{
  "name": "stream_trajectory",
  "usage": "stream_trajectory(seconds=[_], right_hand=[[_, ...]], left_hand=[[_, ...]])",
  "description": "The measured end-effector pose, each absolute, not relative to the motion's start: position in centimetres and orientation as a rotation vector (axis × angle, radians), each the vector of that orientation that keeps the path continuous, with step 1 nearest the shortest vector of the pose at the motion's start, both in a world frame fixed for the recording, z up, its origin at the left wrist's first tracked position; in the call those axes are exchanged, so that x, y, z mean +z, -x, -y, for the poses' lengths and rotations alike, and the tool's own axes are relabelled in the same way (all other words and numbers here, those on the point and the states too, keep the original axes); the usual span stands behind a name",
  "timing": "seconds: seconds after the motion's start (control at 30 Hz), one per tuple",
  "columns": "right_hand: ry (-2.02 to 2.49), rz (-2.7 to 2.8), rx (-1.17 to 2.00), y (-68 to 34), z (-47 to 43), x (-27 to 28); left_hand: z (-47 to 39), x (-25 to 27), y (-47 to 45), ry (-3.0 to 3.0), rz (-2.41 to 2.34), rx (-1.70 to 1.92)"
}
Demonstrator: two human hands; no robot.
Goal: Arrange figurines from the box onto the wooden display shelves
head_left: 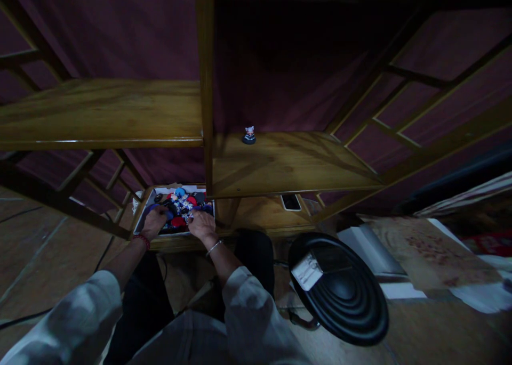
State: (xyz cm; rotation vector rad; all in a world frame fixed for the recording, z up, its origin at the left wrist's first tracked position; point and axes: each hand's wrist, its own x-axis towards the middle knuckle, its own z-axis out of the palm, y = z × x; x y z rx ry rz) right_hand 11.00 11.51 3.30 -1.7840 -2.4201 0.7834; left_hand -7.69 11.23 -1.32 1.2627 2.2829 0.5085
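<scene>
A shallow white-edged box sits on the lower left shelf, filled with several small colourful figurines in blue, red, white and black. My left hand, a red bead bracelet at its wrist, reaches into the box's left side with fingers curled beside a dark blue piece. On the right side of the box, my right hand has its fingers bent down among the pieces; a silver bangle circles that wrist. What either hand's fingertips hold is too small and dim to make out. One small figurine stands upright on the middle shelf.
The wooden shelf unit has an upright post between its bays. A phone-like dark rectangle lies on the lower right shelf. To my right stands a round black stool bearing a white packet; papers lie beyond it.
</scene>
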Motion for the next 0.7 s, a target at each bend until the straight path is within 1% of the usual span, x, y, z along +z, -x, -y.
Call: stream_trajectory(seconds=[0.43,0.7], right_hand=[[1.795,2.419,0.785,-10.9,-11.5,3.2],[1.786,2.404,0.751,-10.9,-11.5,2.8]], left_hand=[[-11.3,-1.3,7.3,-1.427,-2.238,0.447],[-11.2,0.5,6.3,-1.387,-2.240,0.228]])
